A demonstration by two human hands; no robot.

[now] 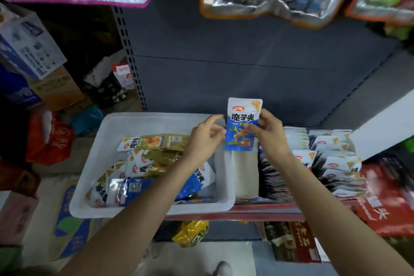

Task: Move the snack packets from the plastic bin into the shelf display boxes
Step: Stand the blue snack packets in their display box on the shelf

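Presently holding a blue-and-white snack packet [243, 126] upright in the right hand [270, 133], thumb pinching its front at mid-height, fingers behind. Hovering packet above a pale empty display box [245, 175], just at 3 o'clock of the white plastic bin [107, 141]. Keeping left hand [205, 139] at 9 o'clock of the packet, fingers loosely curled, grasping nothing; touching the packet's edge or not: cannot tell, blurred. Lying loose in the bin: yellow-green packets [161, 150] toward 12 o'clock, blue packets [134, 190] toward 6 o'clock. Standing in rows at 3 o'clock of the empty box: filled display boxes [324, 157] of white packets. Resting bin and boxes on a red-edged shelf [257, 212].
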